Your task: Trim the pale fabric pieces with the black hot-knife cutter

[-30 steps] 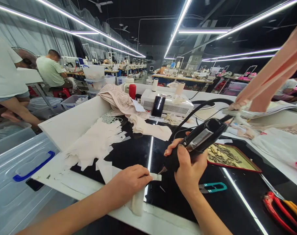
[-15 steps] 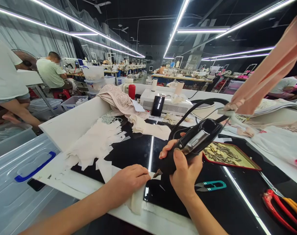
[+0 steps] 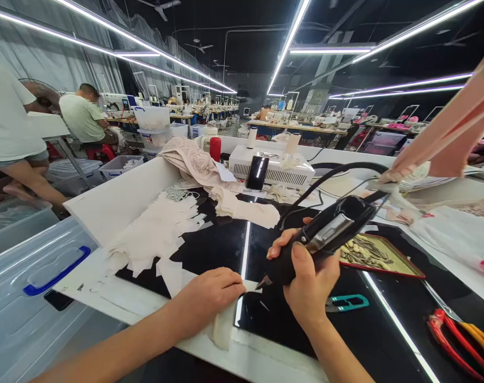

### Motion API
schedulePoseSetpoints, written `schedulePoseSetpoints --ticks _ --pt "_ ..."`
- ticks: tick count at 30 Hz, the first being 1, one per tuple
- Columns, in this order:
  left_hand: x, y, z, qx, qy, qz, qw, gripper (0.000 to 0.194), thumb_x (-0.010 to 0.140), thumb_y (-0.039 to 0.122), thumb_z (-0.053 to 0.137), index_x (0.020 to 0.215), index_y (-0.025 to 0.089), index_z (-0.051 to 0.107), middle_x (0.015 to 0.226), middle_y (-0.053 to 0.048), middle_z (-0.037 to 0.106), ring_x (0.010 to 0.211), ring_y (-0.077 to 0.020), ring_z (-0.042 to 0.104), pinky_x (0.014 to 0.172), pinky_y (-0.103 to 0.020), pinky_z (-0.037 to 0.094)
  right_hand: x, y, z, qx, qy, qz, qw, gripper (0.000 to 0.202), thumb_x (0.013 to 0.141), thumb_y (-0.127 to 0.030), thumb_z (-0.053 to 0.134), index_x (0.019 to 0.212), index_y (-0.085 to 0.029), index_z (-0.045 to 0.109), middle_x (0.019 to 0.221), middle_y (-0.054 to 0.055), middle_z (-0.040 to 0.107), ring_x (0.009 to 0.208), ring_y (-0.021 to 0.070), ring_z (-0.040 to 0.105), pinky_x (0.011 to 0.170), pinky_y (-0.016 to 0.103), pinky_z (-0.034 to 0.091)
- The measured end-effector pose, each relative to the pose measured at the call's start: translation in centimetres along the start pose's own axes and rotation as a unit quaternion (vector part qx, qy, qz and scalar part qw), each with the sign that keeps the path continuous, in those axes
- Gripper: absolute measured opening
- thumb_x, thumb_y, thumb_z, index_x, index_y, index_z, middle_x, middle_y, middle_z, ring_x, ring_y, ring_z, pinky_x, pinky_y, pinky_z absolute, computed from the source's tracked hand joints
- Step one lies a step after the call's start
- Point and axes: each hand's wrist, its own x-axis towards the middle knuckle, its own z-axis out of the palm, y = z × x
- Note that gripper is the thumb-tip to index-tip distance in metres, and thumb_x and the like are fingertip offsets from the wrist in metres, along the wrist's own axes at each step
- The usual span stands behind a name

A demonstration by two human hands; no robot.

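My right hand (image 3: 311, 276) is wrapped round a black corded hand tool (image 3: 325, 231) with a pointed metal tip. That tip points down and left at a strip of white fabric (image 3: 250, 285) on the black tabletop. My left hand (image 3: 212, 292) presses the fabric down just left of the tip, fingers together and bent. Part of the pale fabric hangs over the table's front edge; my left hand covers the rest. Teal thread snips (image 3: 351, 302) lie just right of my right hand, their blades partly hidden behind it.
Cut white fabric pieces (image 3: 156, 231) are heaped at left, with another stack (image 3: 248, 210) behind. A phone (image 3: 257, 173) leans on a vented white box (image 3: 284, 170). Right are a tray (image 3: 401, 258) of seeds or nuts and red-handled scissors (image 3: 451, 340). Pink cloth (image 3: 445, 127) hangs by the tool's cable.
My right hand and the tool have moved slightly right, drawing the tip away from my left fingers. The pink cloth has swung right and down. My left hand has stayed put.
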Motion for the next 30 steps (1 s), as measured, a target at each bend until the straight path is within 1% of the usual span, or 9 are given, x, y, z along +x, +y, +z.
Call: schedulePoseSetpoints --ticks 4,7,10,12,15,18,20,25,30 --pt "0.1 0.1 -0.3 0.012 0.003 0.01 1.0 0.026 0.102 0.0 0.055 0.122 0.014 0.063 0.116 -0.008 0.07 0.109 -0.0209 0.067 0.096 -0.034 0.06 -0.2 0.1 0.1 -0.007 -0.007 0.006 1.0 0.026 0.094 -0.032 0.074 0.115 -0.029 0.059 0.082 -0.006 0.068 0.059 0.0131 0.064 0.057 0.03 0.056" --pt "0.1 0.4 -0.6 0.057 0.026 0.014 0.998 0.027 0.101 -0.001 0.051 0.121 0.013 0.062 0.114 -0.009 0.069 0.107 -0.0214 0.068 0.095 -0.035 0.061 -0.3 -0.1 0.1 -0.016 -0.008 0.0 1.0 0.02 0.095 -0.032 0.074 0.108 -0.027 0.059 0.082 -0.005 0.068 0.059 0.0128 0.065 0.057 0.029 0.056" --pt "-0.2 1.1 -0.9 0.108 0.038 -0.009 0.993 0.033 0.098 -0.006 0.047 0.123 0.011 0.06 0.116 -0.012 0.068 0.104 -0.0228 0.067 0.091 -0.036 0.062 -0.5 -0.3 0.0 -0.02 -0.003 -0.005 1.0 0.022 0.094 -0.032 0.075 0.107 -0.027 0.058 0.083 -0.005 0.068 0.06 0.0129 0.065 0.057 0.029 0.055" --pt "-0.5 1.6 -1.0 0.111 0.023 -0.039 0.993 0.036 0.094 -0.008 0.047 0.123 0.011 0.059 0.116 -0.011 0.067 0.102 -0.0233 0.067 0.088 -0.037 0.064 -0.7 -0.4 0.0 -0.022 -0.003 -0.004 1.0 0.023 0.093 -0.031 0.075 0.109 -0.028 0.058 0.083 -0.005 0.069 0.06 0.0129 0.064 0.058 0.029 0.055" --pt "-0.7 2.1 -1.1 0.096 -0.014 -0.089 0.991 0.037 0.089 -0.01 0.049 0.116 0.012 0.06 0.112 -0.01 0.067 0.098 -0.0238 0.067 0.083 -0.037 0.065 -1.0 -0.6 0.2 -0.022 -0.003 -0.005 1.0 0.023 0.093 -0.03 0.076 0.108 -0.027 0.058 0.082 -0.005 0.07 0.061 0.0129 0.065 0.06 0.029 0.056" --pt "-0.7 2.2 -1.4 0.093 -0.051 -0.115 0.988 0.037 0.085 -0.012 0.052 0.111 0.013 0.061 0.111 -0.009 0.067 0.097 -0.0248 0.067 0.082 -0.039 0.065 -1.3 -0.8 0.4 -0.02 0.007 -0.004 1.0 0.023 0.092 -0.027 0.077 0.105 -0.027 0.059 0.082 -0.005 0.071 0.061 0.0121 0.066 0.061 0.028 0.057" --pt "-0.8 2.1 -1.4 0.089 -0.063 -0.121 0.987 0.036 0.085 -0.011 0.054 0.11 0.013 0.061 0.111 -0.009 0.067 0.098 -0.0248 0.067 0.084 -0.039 0.065 -1.6 -0.9 0.5 -0.022 0.014 -0.005 1.0 0.022 0.091 -0.025 0.077 0.103 -0.027 0.059 0.082 -0.006 0.071 0.06 0.0115 0.065 0.061 0.028 0.057" --pt "-1.2 1.7 -1.0 0.091 -0.054 -0.119 0.987 0.031 0.089 -0.009 0.055 0.107 0.016 0.061 0.113 -0.008 0.067 0.1 -0.0234 0.067 0.087 -0.038 0.065 -2.1 -1.1 0.4 -0.023 0.012 -0.015 1.0 0.024 0.092 -0.02 0.075 0.108 -0.028 0.059 0.084 -0.005 0.071 0.061 0.0118 0.066 0.06 0.028 0.057" --pt "-1.1 1.7 -0.9 0.111 -0.064 -0.107 0.986 0.035 0.087 -0.011 0.051 0.108 0.016 0.06 0.111 -0.008 0.067 0.099 -0.0233 0.068 0.084 -0.036 0.065 -2.4 -1.4 0.5 -0.026 0.009 -0.019 0.999 0.029 0.09 -0.018 0.075 0.112 -0.028 0.058 0.085 -0.005 0.07 0.061 0.012 0.066 0.059 0.028 0.057"
